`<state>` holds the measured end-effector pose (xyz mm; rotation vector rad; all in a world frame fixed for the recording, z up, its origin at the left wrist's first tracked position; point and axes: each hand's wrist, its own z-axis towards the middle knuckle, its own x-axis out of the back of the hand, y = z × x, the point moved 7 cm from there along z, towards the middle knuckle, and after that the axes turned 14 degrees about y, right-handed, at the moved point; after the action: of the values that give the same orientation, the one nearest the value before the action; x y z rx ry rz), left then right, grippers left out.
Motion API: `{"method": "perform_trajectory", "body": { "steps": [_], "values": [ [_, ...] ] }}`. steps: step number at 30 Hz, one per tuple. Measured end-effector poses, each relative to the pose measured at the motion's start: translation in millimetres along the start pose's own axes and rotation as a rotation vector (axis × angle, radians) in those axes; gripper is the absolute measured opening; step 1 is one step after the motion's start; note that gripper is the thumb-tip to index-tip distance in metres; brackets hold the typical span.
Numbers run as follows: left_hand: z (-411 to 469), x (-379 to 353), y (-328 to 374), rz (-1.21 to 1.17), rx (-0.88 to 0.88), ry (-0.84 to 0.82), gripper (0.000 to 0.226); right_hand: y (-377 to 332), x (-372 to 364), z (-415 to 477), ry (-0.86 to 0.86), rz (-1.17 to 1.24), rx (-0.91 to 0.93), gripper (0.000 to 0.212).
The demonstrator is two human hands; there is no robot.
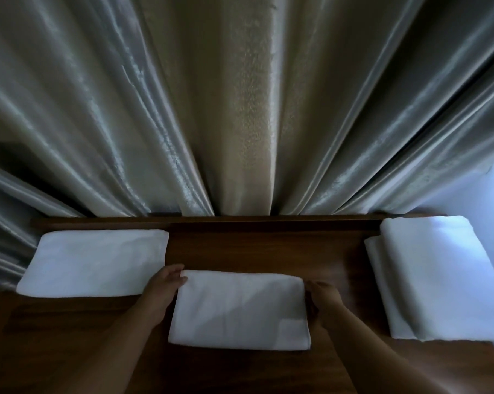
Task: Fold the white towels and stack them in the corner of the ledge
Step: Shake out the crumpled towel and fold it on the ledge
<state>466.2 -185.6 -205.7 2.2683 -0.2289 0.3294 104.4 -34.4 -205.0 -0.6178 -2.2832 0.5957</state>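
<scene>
- The middle towel [240, 309] lies flat and folded on the dark wooden ledge [268, 248], at about 6 o'clock in the view, its long axis running left to right, from 9 o'clock to 3 o'clock.
- Its far long edge is a rounded fold; the near long edge shows stacked layers, with a small flap visible toward the near right corner.
- The left hand [162, 288] comes in from 7 o'clock, forearm angled up and to the right; its fingers curl over the towel's far left corner, grasping it at the short edge.
- The right hand [323, 298] comes in from 5 o'clock, forearm angled up and to the left; its fingers close on the towel's right short edge near the far corner.
- A second folded towel [93, 263] lies at 9 o'clock, long axis also left to right, just beside the left hand and apart from the middle towel.
- A stack of folded towels [436, 277] sits at 3 o'clock in the right corner of the ledge, long axis running from far to near, with lower layers showing along its left side.
- A pleated curtain [240, 109] hangs behind the ledge, filling the view from 10 o'clock to 2 o'clock.
</scene>
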Motion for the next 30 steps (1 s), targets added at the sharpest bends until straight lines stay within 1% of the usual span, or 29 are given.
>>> {"method": "perform_trajectory", "body": {
  "steps": [1, 2, 4, 5, 6, 7, 9, 12, 15, 17, 18, 19, 21, 23, 25, 26, 29, 30],
  "values": [
    [1.5, -3.6, -5.4, 0.07, -0.017, -0.033, 0.042, 5.3, -0.9, 4.4, 0.021, -0.038, 0.029, 0.026],
    [1.6, -4.6, -10.2, 0.187, -0.071, -0.03, 0.047, 12.8, -0.9, 5.5, 0.041, -0.081, 0.057, 0.025],
    [-2.5, -1.1, -19.8, 0.449, -0.237, 0.083, 0.052, 30.2, 2.0, -0.7, 0.07, -0.168, 0.147, 0.026],
    [-7.9, 0.9, -26.6, 0.528, -0.292, 0.156, 0.056, 40.6, 1.8, -7.1, 0.069, -0.244, 0.2, 0.028],
    [-15.9, 2.6, -35.4, 0.565, -0.284, 0.211, 0.06, 51.3, 0.6, -15.3, 0.078, -0.33, 0.237, 0.034],
    [-23.5, 3.3, -45.0, 0.576, -0.228, 0.251, 0.065, 63.5, -1.6, -19.2, 0.093, -0.401, 0.26, 0.044],
    [-37.1, 1.6, -64.4, 0.57, -0.085, 0.261, 0.073, 78.9, -6.0, -33.3, 0.113, -0.387, 0.204, 0.059],
    [-41.3, -0.7, -78.3, 0.43, 0.059, 0.246, 0.079, 83.9, -13.6, -43.3, 0.112, -0.28, 0.059, 0.069],
    [-37.9, 2.2, -74.5, 0.282, 0.177, 0.219, 0.079, 85.9, -18.0, -32.3, 0.055, -0.254, -0.063, 0.072],
    [-39.8, -0.1, -68.4, 0.207, 0.249, 0.134, 0.077, 83.3, -19.5, -25.6, -0.012, -0.212, -0.127, 0.068],
    [-42.0, -1.7, -64.1, 0.185, 0.254, 0.087, 0.073, 79.9, -19.3, -25.9, -0.039, -0.182, -0.141, 0.063],
    [-42.5, -3.1, -59.3, 0.186, 0.223, 0.055, 0.066, 75.4, -18.5, -25.5, -0.051, -0.167, -0.119, 0.06],
    [-42.6, -3.8, -52.6, 0.248, 0.134, 0.039, 0.053, 60.5, -17.6, -25.0, -0.065, -0.232, 0.016, 0.056],
    [-52.0, -2.3, -43.5, 0.295, 0.058, 0.063, 0.047, 40.4, -15.7, -31.1, -0.054, -0.345, 0.192, 0.051],
    [-61.7, 3.2, -37.3, 0.285, -0.013, 0.082, 0.042, 18.3, -9.6, -51.7, -0.052, -0.442, 0.362, 0.038],
    [-65.8, 9.3, -34.6, 0.27, -0.046, 0.094, 0.042, 11.4, -8.5, -61.0, -0.06, -0.46, 0.415, 0.033],
    [-73.8, 42.1, -23.9, 0.213, -0.127, 0.121, 0.035, 0.8, -12.7, -84.7, -0.077, -0.547, 0.511, 0.031],
    [-73.1, 57.5, -18.8, 0.184, -0.148, 0.133, 0.032, -2.7, -20.1, -92.8, -0.08, -0.512, 0.489, 0.032]
  ]
}}
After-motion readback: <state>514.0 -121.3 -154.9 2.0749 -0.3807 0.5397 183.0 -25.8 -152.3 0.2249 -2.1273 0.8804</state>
